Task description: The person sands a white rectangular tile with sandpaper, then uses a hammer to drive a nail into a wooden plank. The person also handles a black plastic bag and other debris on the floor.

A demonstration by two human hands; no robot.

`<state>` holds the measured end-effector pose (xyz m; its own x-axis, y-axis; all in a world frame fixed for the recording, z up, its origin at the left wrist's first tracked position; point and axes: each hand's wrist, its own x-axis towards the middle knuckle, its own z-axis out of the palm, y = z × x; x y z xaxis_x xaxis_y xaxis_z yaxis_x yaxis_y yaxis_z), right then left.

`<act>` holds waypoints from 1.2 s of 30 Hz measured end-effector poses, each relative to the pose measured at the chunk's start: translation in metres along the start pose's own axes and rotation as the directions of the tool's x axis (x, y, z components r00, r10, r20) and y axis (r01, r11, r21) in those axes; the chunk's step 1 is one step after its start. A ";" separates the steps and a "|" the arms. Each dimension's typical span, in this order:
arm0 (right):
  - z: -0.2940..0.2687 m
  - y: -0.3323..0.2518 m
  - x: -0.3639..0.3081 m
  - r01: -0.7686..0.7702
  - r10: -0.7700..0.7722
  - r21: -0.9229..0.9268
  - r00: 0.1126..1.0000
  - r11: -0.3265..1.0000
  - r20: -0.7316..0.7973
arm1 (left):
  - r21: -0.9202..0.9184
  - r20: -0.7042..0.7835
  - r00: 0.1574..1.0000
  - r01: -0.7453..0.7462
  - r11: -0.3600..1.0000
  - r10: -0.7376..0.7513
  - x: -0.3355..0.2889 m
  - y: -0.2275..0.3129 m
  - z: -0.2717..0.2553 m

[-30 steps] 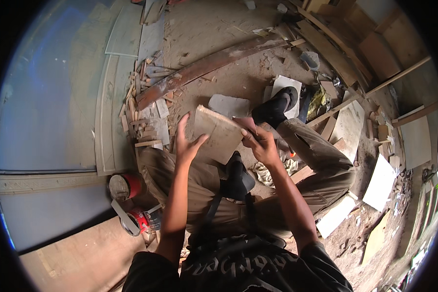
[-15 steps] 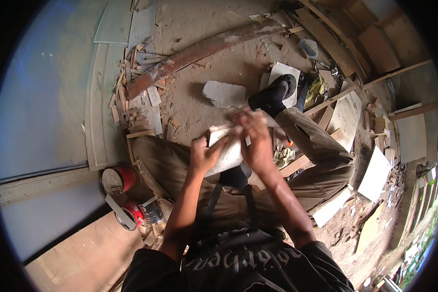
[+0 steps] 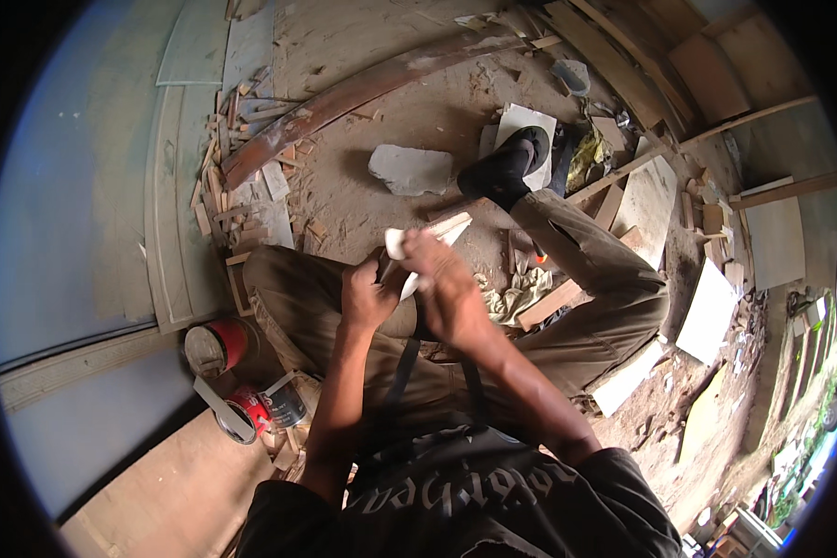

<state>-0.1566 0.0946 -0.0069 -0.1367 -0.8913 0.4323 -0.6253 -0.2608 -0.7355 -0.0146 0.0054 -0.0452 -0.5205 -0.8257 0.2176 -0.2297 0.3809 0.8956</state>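
Observation:
My left hand (image 3: pixel 366 296) is closed round the near left side of a white board piece (image 3: pixel 450 229) with a pale wooden edge, held tilted above my lap. Across its upper face lies my right hand (image 3: pixel 448 286), fingers curled and slightly smeared by motion. At its fingertips shows a small pale curved piece (image 3: pixel 395 244), perhaps folded sheet; its kind is unclear. Much of the board is hidden behind both hands.
A grey stone block (image 3: pixel 411 170) lies ahead on the dirt floor, with a curved wooden beam (image 3: pixel 344 98) beyond it. Wood scraps (image 3: pixel 251 219) pile up at left. A red can (image 3: pixel 218 347) and smaller open cans (image 3: pixel 244 415) stand beside my left knee.
The board piece has turned from showing its broad white face to a steeper tilt. My right hand has come left and nearer, over the board; the left has shifted slightly left.

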 end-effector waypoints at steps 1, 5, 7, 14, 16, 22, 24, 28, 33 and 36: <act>-0.005 0.015 0.002 -0.064 0.065 0.007 0.994 0.998 -0.083 | -0.033 -0.024 1.000 0.000 0.999 -0.001 0.001 0.004 0.004; -0.020 0.046 -0.001 -0.186 0.156 -0.328 0.981 0.926 -0.115 | -0.001 -0.047 0.999 0.020 1.000 -0.020 0.009 0.015 0.012; -0.003 0.028 -0.008 -0.059 0.051 -0.283 0.998 0.957 -0.036 | 0.009 -0.037 0.998 0.052 0.999 -0.051 0.018 0.018 0.010; -0.010 0.055 -0.003 -0.193 0.145 -0.084 0.908 0.978 -0.393 | -0.029 -0.069 0.996 0.057 0.998 -0.059 0.017 0.005 0.008; 0.000 0.060 0.003 -0.243 0.271 0.125 0.898 0.962 -0.346 | -0.081 -0.123 0.991 0.037 0.996 -0.047 0.024 0.018 0.011; 0.038 0.028 0.014 0.081 -0.076 0.031 0.987 0.996 -0.139 | -0.050 -0.018 0.993 0.119 0.992 -0.120 0.013 -0.006 -0.006; 0.038 0.059 0.005 -0.021 0.026 0.020 0.961 1.000 -0.276 | -0.021 0.014 0.994 0.105 0.994 -0.105 0.009 -0.003 -0.003; 0.038 0.058 0.002 -0.191 0.231 0.156 0.925 0.969 -0.300 | -0.019 -0.046 0.999 0.024 1.000 -0.025 0.009 -0.004 0.008; 0.040 0.024 0.013 0.100 -0.105 -0.035 0.976 0.994 -0.191 | -0.019 -0.045 0.991 0.128 0.992 -0.129 0.000 -0.004 -0.009; 0.012 0.067 0.007 -0.082 0.052 -0.116 0.968 0.990 -0.244 | -0.051 0.017 0.994 0.112 0.992 -0.111 -0.005 -0.002 -0.001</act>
<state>-0.1904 0.0670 -0.0593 -0.3520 -0.7863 0.5077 -0.6966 -0.1422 -0.7032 -0.0109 0.0079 -0.0475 -0.5058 -0.8556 0.1099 -0.2441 0.2642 0.9331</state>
